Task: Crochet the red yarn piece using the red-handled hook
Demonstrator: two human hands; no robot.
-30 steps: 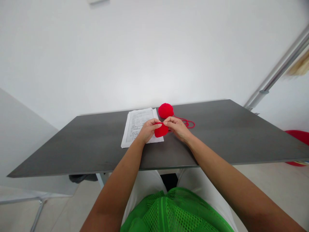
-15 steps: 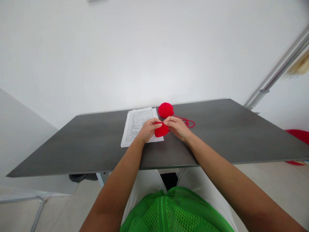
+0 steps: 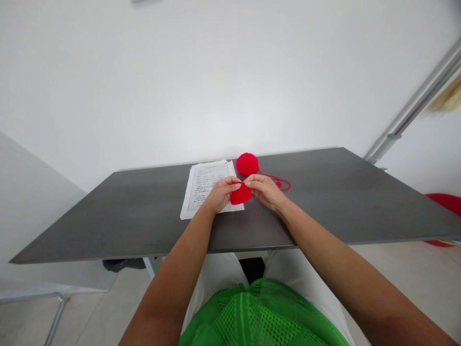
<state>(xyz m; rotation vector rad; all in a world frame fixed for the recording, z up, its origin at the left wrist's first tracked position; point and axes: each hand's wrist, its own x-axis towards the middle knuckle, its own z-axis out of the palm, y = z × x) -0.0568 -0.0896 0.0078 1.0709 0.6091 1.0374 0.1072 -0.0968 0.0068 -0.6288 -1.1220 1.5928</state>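
Between my two hands is a small flat red piece (image 3: 241, 194), which looks like knitted or crocheted yarn. My left hand (image 3: 222, 193) pinches its upper left edge between thumb and fingers. At its upper right edge, my right hand (image 3: 265, 190) is closed on it too, the fingertips of both hands nearly touching. Whether a hook or needle is in the fingers is too small to tell. A red ball of yarn (image 3: 247, 164) rests just beyond the hands, and its loose strand (image 3: 284, 184) curls on the table to the right of it.
Printed white sheets (image 3: 201, 185) lie on the dark grey table (image 3: 342, 202), partly under my left hand. A white wall stands behind the table. At the right are a metal pole (image 3: 414, 113) and a red object (image 3: 444, 204) beyond the table's edge.
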